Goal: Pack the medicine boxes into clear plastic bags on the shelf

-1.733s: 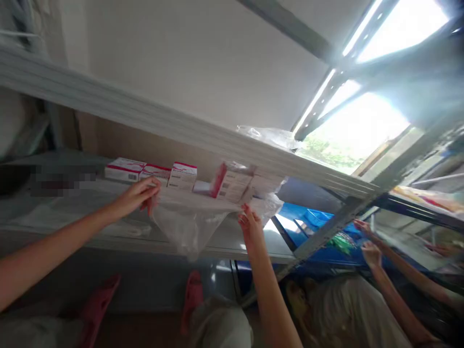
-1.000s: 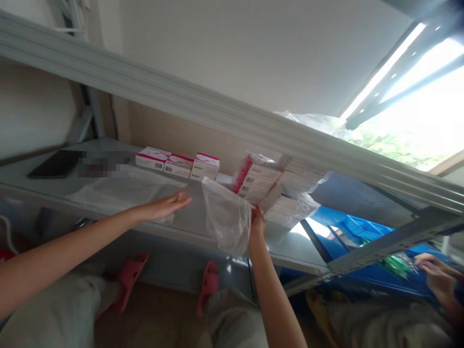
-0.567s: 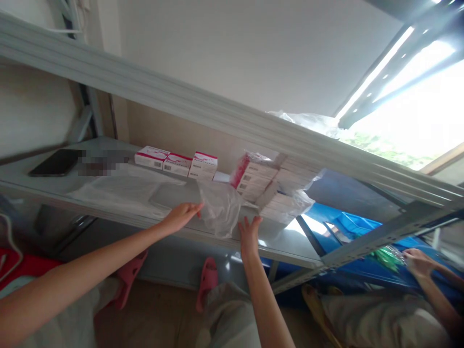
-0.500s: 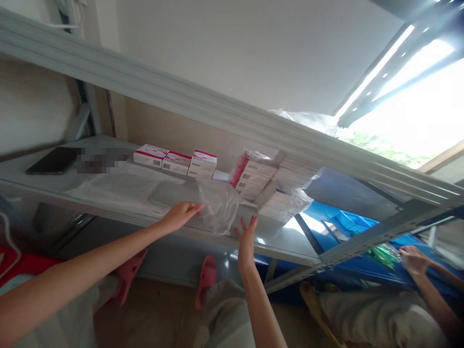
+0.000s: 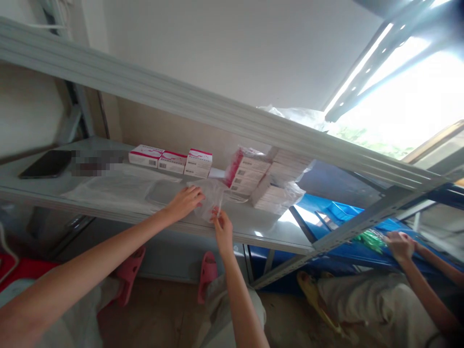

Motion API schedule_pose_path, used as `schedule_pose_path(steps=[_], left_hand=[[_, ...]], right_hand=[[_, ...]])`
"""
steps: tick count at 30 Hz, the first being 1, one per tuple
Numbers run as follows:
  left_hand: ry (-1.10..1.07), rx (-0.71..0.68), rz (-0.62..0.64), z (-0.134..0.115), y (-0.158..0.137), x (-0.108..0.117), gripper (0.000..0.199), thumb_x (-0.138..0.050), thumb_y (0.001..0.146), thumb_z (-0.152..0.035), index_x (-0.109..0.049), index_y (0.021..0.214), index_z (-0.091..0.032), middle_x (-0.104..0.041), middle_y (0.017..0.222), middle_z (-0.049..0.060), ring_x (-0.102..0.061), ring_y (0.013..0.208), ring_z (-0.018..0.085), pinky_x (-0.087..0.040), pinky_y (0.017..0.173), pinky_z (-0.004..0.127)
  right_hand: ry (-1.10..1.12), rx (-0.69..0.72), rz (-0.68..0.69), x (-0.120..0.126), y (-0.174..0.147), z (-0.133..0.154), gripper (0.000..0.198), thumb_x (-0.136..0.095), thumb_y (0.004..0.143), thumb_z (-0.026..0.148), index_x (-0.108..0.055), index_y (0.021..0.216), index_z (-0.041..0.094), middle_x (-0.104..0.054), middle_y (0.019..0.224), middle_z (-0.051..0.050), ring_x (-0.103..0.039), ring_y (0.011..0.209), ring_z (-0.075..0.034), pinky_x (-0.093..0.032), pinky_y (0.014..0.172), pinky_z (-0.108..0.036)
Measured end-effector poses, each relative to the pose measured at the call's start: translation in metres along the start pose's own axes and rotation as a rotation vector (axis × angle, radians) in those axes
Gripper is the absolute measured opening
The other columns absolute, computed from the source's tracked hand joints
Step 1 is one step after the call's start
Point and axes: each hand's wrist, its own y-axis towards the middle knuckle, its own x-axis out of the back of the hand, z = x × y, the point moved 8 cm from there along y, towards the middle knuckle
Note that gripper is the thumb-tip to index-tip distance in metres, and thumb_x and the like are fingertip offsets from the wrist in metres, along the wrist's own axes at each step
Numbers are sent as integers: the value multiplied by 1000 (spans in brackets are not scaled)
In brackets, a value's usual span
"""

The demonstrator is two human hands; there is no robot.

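Observation:
A clear plastic bag is stretched between my two hands above the grey shelf. My left hand has its fingers curled over the bag's left side. On the bag's lower right edge, my right hand pinches the film between thumb and fingers. Behind the bag stand small white-and-magenta boxes: one lying flat, another beside it, and a short stack. To the right are plastic-wrapped box bundles. A flat sheet of clear plastic lies left of my left hand.
A dark phone-like slab lies at the shelf's left end, near a blurred patch. The upper shelf beam crosses overhead. At the right, another person's hands hold green material over a blue bin.
My right hand has moved left from an open, spread pose and now pinches the bag's edge. My left hand has turned over, fingers curling onto the bag. The view has shifted slightly.

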Motion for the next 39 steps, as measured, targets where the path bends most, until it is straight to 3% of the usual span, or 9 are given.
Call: schedule_pose_path(steps=[5,10,14,17,21,28,34,39], left_hand=[[-16,-7,-11,6,-2,-2,17,-50,91,-19,-66,86,-16,-60,88,7,-52,90,21,-42,77,33],[-166,9,-79,30,-18,10,17,-55,90,-25,-68,80,-18,-62,89,5,-52,87,19,-41,79,32],[-315,23,-51,53,-30,16,22,-56,89,-31,-68,76,-19,-65,88,4,-54,87,18,-42,81,32],[-412,38,15,67,-38,15,27,-52,91,-35,-68,77,-19,-67,88,4,-58,89,18,-43,83,32],[-403,70,69,79,-51,16,33,-45,94,-38,-68,79,-18,-67,79,4,-61,79,17,-45,74,29],[-292,-30,-40,71,-69,38,32,-40,96,-33,-67,90,-18,-68,84,6,-59,83,17,-47,79,31],[-178,-158,-5,63,-85,33,35,-32,97,-20,-66,107,-19,-70,93,7,-60,93,18,-48,87,32],[-255,-115,-4,77,-99,31,38,-32,96,-19,-66,111,-24,-69,105,7,-60,101,18,-45,94,33]], right_hand=[[90,-18,37,5,1,-9,40,-53,82,49,-67,102,17,-72,94,-8,-64,73,-18,-49,73,-29],[123,-58,-10,24,3,-16,42,-56,79,51,-70,97,16,-73,89,-7,-64,72,-18,-49,71,-29],[191,-120,-43,39,5,-25,45,-62,72,55,-70,92,16,-73,87,-8,-65,75,-20,-52,66,-29],[245,-168,-51,50,7,-32,46,-66,67,56,-70,89,16,-72,85,-8,-64,66,-18,-53,61,-29],[225,-205,-99,73,10,-37,49,-71,60,56,-70,89,16,-73,79,-7,-62,57,-17,-50,48,-26],[169,-270,-85,97,13,-39,54,-77,53,56,-72,88,15,-73,80,-8,-61,54,-15,-45,42,-22],[117,-240,-71,102,18,-39,56,-78,51,58,-72,85,14,-72,74,-8,-60,51,-15,-41,39,-21],[39,-224,-4,105,24,-40,54,-78,48,60,-71,76,14,-68,61,-4,-57,47,-14,-39,37,-20]])
